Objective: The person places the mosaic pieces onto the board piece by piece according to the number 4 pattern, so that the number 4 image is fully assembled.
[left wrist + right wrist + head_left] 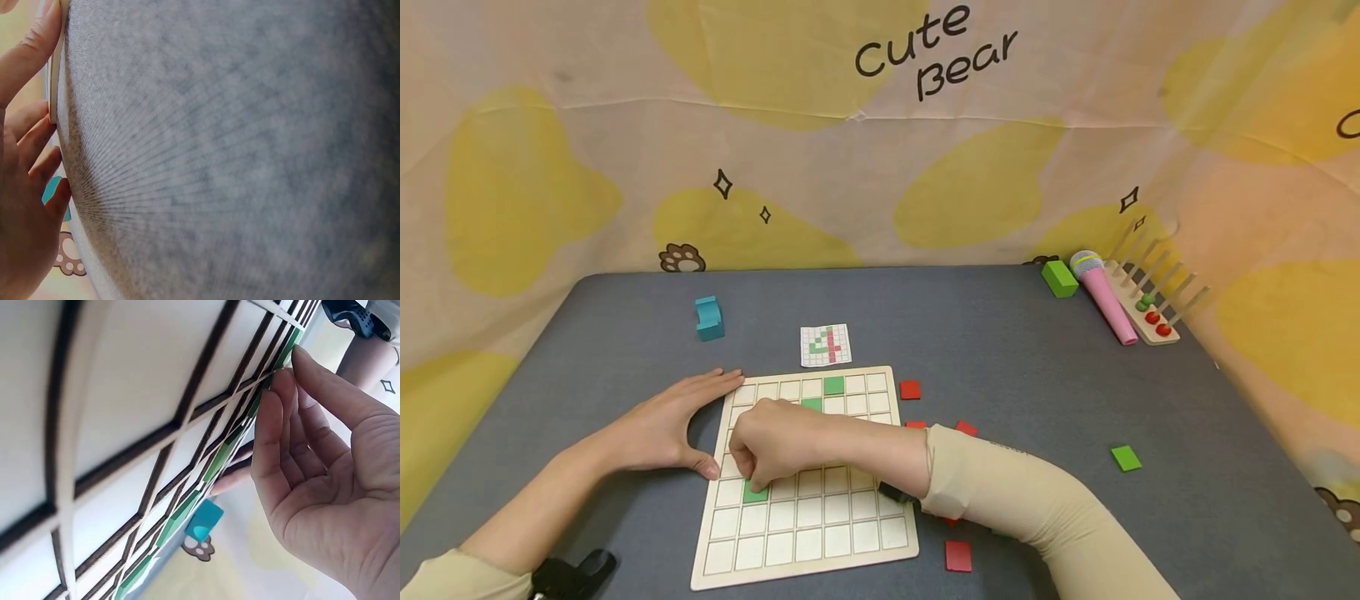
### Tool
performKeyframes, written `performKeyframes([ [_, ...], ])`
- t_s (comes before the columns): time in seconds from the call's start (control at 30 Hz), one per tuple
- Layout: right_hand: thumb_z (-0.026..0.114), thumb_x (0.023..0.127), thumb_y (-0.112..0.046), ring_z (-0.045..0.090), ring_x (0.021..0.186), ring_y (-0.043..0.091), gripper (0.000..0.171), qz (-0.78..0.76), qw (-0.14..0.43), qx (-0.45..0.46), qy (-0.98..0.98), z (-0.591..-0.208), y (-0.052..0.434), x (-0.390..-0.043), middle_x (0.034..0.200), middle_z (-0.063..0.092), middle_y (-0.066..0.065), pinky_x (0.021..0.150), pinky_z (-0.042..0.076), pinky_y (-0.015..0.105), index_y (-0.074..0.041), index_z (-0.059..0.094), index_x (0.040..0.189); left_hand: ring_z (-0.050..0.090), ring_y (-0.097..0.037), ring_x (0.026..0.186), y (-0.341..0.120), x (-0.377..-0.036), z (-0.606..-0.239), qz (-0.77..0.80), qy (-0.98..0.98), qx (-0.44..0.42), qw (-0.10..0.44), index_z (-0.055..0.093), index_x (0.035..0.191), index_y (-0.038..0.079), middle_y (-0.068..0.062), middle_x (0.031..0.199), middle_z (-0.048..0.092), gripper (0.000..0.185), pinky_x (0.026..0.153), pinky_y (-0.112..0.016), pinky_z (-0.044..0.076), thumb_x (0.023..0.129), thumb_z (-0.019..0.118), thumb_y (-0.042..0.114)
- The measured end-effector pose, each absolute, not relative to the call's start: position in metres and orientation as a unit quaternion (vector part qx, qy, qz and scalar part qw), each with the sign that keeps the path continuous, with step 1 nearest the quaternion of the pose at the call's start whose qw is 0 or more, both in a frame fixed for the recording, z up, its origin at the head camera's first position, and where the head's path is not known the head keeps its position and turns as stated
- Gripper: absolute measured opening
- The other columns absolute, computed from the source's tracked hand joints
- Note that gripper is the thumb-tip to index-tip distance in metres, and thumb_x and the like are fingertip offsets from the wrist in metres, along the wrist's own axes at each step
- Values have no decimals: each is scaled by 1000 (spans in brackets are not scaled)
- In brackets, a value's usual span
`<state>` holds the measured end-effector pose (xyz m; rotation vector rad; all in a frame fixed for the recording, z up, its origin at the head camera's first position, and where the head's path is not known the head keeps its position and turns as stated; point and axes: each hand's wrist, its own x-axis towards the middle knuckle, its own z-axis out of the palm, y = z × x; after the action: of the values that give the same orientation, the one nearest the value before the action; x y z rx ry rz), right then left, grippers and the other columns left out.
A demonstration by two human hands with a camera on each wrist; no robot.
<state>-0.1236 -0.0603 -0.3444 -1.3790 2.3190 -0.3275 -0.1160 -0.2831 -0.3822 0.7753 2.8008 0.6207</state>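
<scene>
I am filling the board [820, 533] with tiles to match the little card [825, 345] that lies just behind it on the desk [1037, 375]. I think I have only begun. Two green tiles sit near the top of the board, one [833, 385] in the top row and one [811, 404] just below it to the left. Most squares are bare.

My right hand [775, 442] is over the board, its fingers [281, 425] bent down onto a third green tile [756, 493] in a square near the left edge. It looks flat and thin. My left hand [662, 429] lies flat with straight fingers against the board's left edge, holding nothing.

Red tiles [910, 389] and one more green tile [1125, 457] wait on the desk to the right.
</scene>
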Motion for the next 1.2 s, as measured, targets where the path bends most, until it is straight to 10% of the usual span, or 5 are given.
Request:
performKeyframes([
  [1.2, 75, 85, -15, 63, 75, 5, 13, -259, 197, -395, 859, -310, 106, -193, 82, 70, -7, 70, 53, 23, -15, 74, 98, 33, -45, 145, -282, -117, -382, 202, 942, 250, 92, 39, 152, 11, -13, 157, 41, 123, 108, -65, 34, 55, 77, 76],
])
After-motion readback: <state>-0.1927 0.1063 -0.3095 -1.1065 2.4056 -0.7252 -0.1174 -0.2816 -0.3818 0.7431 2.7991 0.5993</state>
